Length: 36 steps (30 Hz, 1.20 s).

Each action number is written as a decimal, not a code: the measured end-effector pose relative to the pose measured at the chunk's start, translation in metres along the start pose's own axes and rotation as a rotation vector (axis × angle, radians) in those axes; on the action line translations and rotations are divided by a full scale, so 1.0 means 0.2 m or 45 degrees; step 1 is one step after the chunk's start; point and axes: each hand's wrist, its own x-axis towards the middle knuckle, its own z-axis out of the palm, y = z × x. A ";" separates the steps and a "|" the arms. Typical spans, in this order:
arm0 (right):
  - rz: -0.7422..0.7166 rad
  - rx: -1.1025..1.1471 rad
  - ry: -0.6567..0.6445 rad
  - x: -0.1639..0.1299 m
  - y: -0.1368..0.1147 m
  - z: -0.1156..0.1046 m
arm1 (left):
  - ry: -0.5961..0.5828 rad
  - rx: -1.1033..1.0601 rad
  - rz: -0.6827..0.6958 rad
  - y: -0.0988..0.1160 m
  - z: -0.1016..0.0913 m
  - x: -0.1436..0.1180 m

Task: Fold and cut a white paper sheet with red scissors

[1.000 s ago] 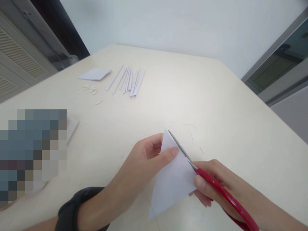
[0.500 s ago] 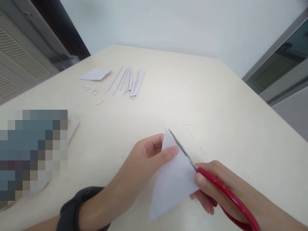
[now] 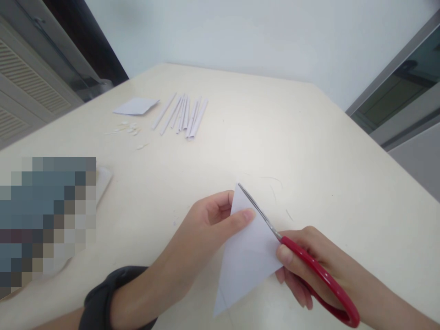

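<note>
The left hand (image 3: pixel 209 220) pinches the folded paper (image 3: pixel 247 256) near its tip, steadying it above the table (image 3: pixel 309 151), while the right hand (image 3: pixel 305 266) grips red scissors (image 3: pixel 299 261) running along the paper's right edge.

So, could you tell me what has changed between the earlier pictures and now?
Little: the right hand has worked the red-handled scissors slightly further along the edge of the folded paper triangle, blades closed along it. The left hand still pinches the paper near its tip. The rolled paper strips and flat paper piece on the table stayed put.
</note>
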 end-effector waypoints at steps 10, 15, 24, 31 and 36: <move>-0.129 0.137 0.104 0.02 0.00 -0.03 | 0.070 0.233 0.301 0.03 0.00 0.00; -0.260 0.239 0.142 0.00 -0.01 -0.06 | 0.267 0.696 0.833 0.04 -0.02 -0.04; -0.425 0.539 0.105 0.04 0.03 -0.05 | 0.102 1.139 1.119 0.01 -0.02 -0.02; -0.327 0.473 0.363 0.05 0.05 -0.04 | 0.005 1.267 1.074 -0.03 0.01 -0.04; -0.337 0.425 0.484 0.03 0.04 -0.06 | 0.157 0.678 0.788 -0.03 0.01 -0.01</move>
